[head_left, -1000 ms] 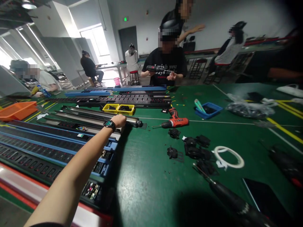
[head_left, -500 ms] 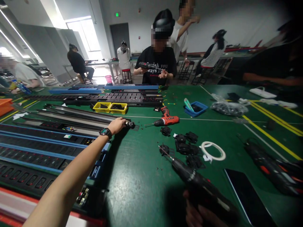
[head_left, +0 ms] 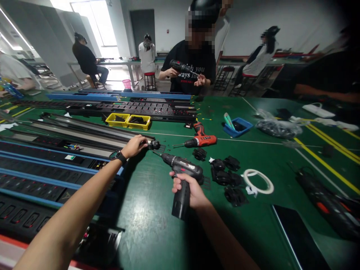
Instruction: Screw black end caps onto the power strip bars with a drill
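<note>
My left hand [head_left: 135, 145], below a wrist watch [head_left: 118, 156], is closed on a small black end piece [head_left: 153, 144] at the right end of a long dark rail [head_left: 112, 131]. My right hand [head_left: 191, 187] wraps round the grip of a black power drill [head_left: 182, 167]. The drill's bit points up and left, its tip just short of the end piece. Behind the drill lies a red and black drill [head_left: 205, 140]. Several black round parts [head_left: 222, 170] sit right of the black drill.
Yellow trays [head_left: 139, 122] with dark parts stand behind the rails. To the right are a blue tray [head_left: 238, 128], a white tape ring [head_left: 272, 183], a plastic bag [head_left: 278, 125], a phone [head_left: 298, 236] and another dark tool [head_left: 323, 202]. Across the table a person [head_left: 194, 60] holds a drill.
My right hand has brought the black drill up and left from the lower right, so its tip is now near the end piece. My left hand stays at the rail end. The view has shifted slightly.
</note>
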The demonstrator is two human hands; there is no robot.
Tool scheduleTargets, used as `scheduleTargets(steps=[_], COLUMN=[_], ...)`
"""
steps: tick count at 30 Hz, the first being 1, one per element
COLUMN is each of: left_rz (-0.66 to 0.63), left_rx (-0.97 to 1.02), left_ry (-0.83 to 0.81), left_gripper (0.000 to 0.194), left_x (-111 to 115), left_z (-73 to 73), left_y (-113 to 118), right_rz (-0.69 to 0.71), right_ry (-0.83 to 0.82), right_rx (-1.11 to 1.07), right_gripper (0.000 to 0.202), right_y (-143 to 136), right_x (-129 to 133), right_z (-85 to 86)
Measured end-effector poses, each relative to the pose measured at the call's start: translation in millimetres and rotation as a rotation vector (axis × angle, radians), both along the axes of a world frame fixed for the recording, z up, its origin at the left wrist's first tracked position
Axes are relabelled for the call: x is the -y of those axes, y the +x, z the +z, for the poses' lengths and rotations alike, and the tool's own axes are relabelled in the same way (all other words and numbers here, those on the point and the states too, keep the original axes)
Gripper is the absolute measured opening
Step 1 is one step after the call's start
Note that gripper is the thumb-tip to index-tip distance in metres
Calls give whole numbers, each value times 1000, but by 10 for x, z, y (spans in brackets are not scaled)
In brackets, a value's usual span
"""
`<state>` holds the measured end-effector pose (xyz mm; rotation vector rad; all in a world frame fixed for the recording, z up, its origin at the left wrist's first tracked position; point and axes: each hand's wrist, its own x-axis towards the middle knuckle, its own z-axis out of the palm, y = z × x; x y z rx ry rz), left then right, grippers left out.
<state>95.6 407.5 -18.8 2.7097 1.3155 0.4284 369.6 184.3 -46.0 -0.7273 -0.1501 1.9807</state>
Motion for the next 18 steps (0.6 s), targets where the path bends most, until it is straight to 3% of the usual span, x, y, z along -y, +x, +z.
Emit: scheduleTargets(steps=[5,12,18], left_rz=[-35,-54,-77], left_rx=[101,167,176], left_ry=[15,55,56], left_gripper=[21,17,16], left_x=[0,-14,-16], left_z=[-76,-135,-133], left_y=[-49,-74,-85], right_rz=[7,10,76], right_ry=[-34,58,-17], right_rx=[2,111,9], right_gripper=[30,30,27], right_y=[170,363,663], right_x=[-233,-361,-429], right_z=[-14,12,57])
